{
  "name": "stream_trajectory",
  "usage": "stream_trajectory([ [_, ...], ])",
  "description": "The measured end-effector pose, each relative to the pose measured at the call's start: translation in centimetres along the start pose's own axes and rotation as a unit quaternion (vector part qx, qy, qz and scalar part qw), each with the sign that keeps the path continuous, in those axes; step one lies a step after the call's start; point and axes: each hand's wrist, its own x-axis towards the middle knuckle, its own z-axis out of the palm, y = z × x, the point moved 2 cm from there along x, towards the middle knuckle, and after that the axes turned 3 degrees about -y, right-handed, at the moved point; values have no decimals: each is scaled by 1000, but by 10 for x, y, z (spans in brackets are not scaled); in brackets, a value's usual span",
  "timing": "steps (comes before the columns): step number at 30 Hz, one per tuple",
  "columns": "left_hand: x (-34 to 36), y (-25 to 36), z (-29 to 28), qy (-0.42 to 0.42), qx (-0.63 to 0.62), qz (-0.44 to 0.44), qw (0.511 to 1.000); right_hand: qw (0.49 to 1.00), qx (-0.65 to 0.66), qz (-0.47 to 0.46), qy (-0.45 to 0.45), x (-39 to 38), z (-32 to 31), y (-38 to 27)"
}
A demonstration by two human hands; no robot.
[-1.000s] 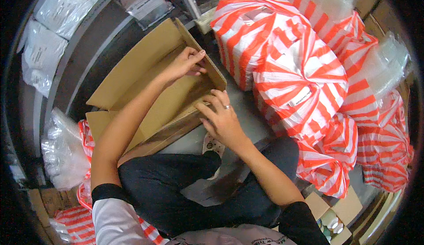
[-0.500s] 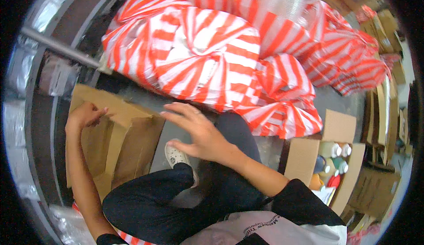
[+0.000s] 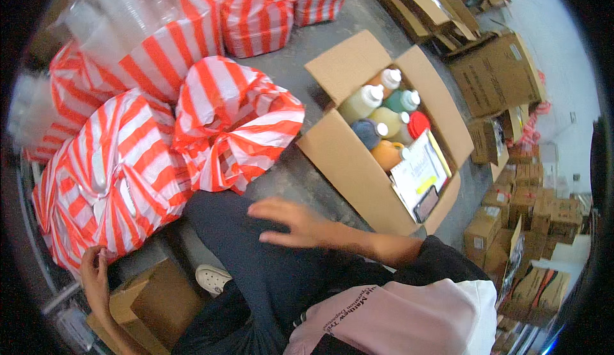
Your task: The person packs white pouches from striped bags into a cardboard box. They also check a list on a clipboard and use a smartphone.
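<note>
My left hand (image 3: 94, 269) hangs beside the edge of a red-and-white striped plastic bag (image 3: 115, 182), fingers slightly bent and apart, with nothing seen in them. Just below it, an open brown cardboard box (image 3: 167, 304) sits by my foot, partly hidden by my arm and leg. Above my bent knee, my right hand (image 3: 291, 222) is slightly blurred, its fingers stretched out and holding nothing. To the right stands another open cardboard box (image 3: 350, 166) with several bottles (image 3: 390, 118) in different colours. Papers (image 3: 419, 166) and a dark phone-like device (image 3: 426, 203) lie at its near end.
A smaller knotted striped bag (image 3: 233, 125) rests against the large one. Behind are more striped bags (image 3: 259, 22) and stacked clear plastic containers (image 3: 121, 9). Flattened cardboard (image 3: 422, 3) and stacked cartons (image 3: 537, 208) line the right side along a white wall.
The view has swung to the right, bringing the box of bottles to the middle. My left hand has shifted from over the cardboard box to the striped bag's edge. My right hand remains open.
</note>
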Motion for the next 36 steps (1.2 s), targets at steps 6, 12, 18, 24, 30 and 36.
stream_trajectory([
  [6, 13, -2, 7, -62, -24, 8, 998, 911, -105, 253, 309, -80, -89, 49],
  [12, 18, 23, 34, -120, -38, 23, 992, 622, -304, 424, 584, -289, -176, 143],
  [18, 11, -33, 42, -41, -59, -8, 997, 492, -489, 557, 457, -420, -216, 173],
  [24, 35, -45, 15, 171, 75, 79, 979, 556, -513, 401, 516, -375, -196, 177],
  [30, 27, -51, 40, 109, 85, 23, 990, 834, -187, 209, 475, -141, -100, 111],
  [36, 5, -9, 56, 74, 170, 15, 982, 973, 108, -54, 195, 54, -6, -23],
])
